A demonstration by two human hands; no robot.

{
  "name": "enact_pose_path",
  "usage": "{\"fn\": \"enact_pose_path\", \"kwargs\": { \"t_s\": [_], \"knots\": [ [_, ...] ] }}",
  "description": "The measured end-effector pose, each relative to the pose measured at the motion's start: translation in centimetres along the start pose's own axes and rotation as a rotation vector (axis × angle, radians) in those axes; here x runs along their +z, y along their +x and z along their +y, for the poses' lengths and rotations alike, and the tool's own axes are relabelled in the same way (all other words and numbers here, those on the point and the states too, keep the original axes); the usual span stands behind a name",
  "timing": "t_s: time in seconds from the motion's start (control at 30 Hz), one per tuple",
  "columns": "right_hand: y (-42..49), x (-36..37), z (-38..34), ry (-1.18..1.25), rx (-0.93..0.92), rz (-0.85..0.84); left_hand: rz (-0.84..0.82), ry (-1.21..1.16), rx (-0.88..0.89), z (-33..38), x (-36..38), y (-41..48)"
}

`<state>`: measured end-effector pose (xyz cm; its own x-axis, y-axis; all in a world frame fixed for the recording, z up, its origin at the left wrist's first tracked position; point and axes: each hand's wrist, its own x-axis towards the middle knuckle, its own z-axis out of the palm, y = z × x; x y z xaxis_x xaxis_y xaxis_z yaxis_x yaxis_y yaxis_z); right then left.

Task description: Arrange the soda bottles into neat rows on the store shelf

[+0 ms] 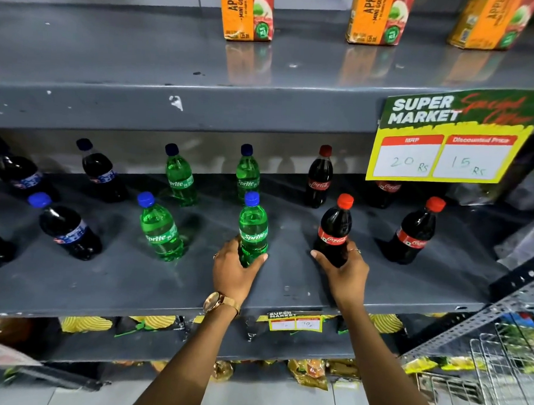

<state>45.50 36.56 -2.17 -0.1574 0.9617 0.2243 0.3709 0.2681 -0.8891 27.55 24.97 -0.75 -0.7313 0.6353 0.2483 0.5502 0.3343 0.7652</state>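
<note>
On the grey middle shelf [131,282] soda bottles stand in two loose rows. My left hand [232,270] grips the base of a green Sprite bottle [253,225] with a blue cap in the front row. My right hand [347,273] is wrapped around the base of a red-capped Coca-Cola bottle [335,227] beside it. Another front Sprite bottle [159,229] stands to the left, another Coca-Cola bottle [415,231] to the right. Behind stand two Sprite bottles [180,176] and a Coca-Cola bottle [320,178]. Dark blue-labelled cola bottles [68,227] fill the left side.
A yellow and green price sign [448,137] hangs from the upper shelf edge and hides part of a rear cola bottle. Orange apple juice cartons [248,12] stand on the upper shelf. Snack packets [309,371] lie below. A wire basket [504,379] is at lower right.
</note>
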Motion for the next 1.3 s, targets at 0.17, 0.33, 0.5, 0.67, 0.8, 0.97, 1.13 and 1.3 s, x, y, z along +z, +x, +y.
{"fn": "enact_pose_path", "kwargs": {
  "t_s": [0.17,0.33,0.5,0.67,0.8,0.97,1.13,1.3],
  "knots": [
    [-0.2,-0.3,-0.1,-0.006,-0.023,-0.012,0.012,0.014,0.001,-0.4,0.2,-0.3],
    [-0.2,-0.3,-0.1,-0.039,-0.058,-0.005,0.017,0.000,0.002,-0.4,0.3,-0.3],
    [-0.2,-0.4,-0.1,-0.051,-0.055,-0.009,0.014,-0.002,0.002,-0.5,0.3,-0.2],
    [-0.2,-0.4,-0.1,-0.046,-0.056,-0.017,0.023,-0.006,0.000,-0.7,0.5,-0.1],
    [-0.3,-0.3,-0.2,-0.061,-0.051,-0.010,0.012,-0.017,-0.008,-0.8,0.5,0.0],
    [-0.3,-0.4,-0.3,-0.076,-0.039,-0.028,-0.003,-0.035,-0.018,-0.8,0.3,0.0],
    [-0.3,-0.3,-0.6,-0.074,-0.003,-0.041,-0.024,-0.048,-0.017,-0.8,0.1,0.1],
    [-0.3,-0.5,-1.2,-0.093,-0.004,-0.071,-0.047,-0.093,-0.010,-0.6,-0.3,-0.1]
  ]
}}
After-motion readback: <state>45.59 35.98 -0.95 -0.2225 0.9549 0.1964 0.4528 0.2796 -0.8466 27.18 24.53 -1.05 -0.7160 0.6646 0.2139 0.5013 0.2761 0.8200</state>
